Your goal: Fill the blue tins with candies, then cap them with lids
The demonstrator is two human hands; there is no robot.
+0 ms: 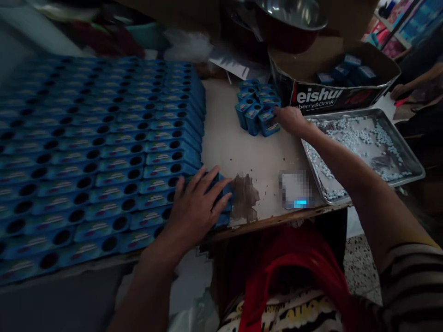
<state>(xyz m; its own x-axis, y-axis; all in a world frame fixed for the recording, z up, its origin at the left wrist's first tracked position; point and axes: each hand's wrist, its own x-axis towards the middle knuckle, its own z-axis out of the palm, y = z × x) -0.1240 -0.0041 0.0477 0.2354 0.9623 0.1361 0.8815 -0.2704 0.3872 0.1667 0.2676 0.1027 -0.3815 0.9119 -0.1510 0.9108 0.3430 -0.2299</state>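
Rows of blue containers [119, 152] with dark round holes in their tops fill the left side of the table. My left hand [197, 203], fingers spread, lies on the containers at the near right corner of these rows. Further back, a small cluster of similar blue containers [254, 113] stands apart from the rows. My right hand [290, 121] reaches to the right side of this cluster, its fingers closed at the top edge of the front right container [269, 124].
A metal tray [417, 168] of small pale pieces lies at the right. Behind it stands a cardboard box [339, 97] with blue containers inside, beside a metal bowl [294, 27]. A blurred-out flat object [294, 184] is near the front edge. Another person's hand [399, 91] shows far right.
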